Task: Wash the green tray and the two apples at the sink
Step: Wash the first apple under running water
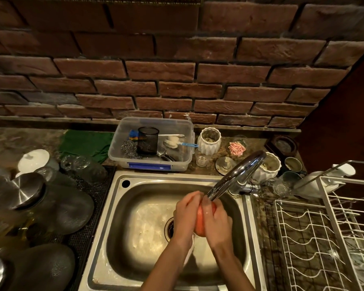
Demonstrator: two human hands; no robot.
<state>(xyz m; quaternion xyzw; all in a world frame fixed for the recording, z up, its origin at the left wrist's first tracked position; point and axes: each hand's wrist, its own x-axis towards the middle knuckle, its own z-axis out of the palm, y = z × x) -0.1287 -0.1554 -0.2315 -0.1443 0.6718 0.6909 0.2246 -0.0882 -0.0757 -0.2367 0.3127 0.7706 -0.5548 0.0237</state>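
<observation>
Now the steel sink (114,206) was seen set in the worktop (259,208), and over its basin, under the tap (235,175), an apple (200,221) was clasped between the left hand (186,215) and right hand (216,223), fingers (208,206) curled round it.

Marbled countertop (8,141): steel sink (105,217), clear plastic bin (185,162), green cloth (84,143), wire dish rack (315,238).
</observation>
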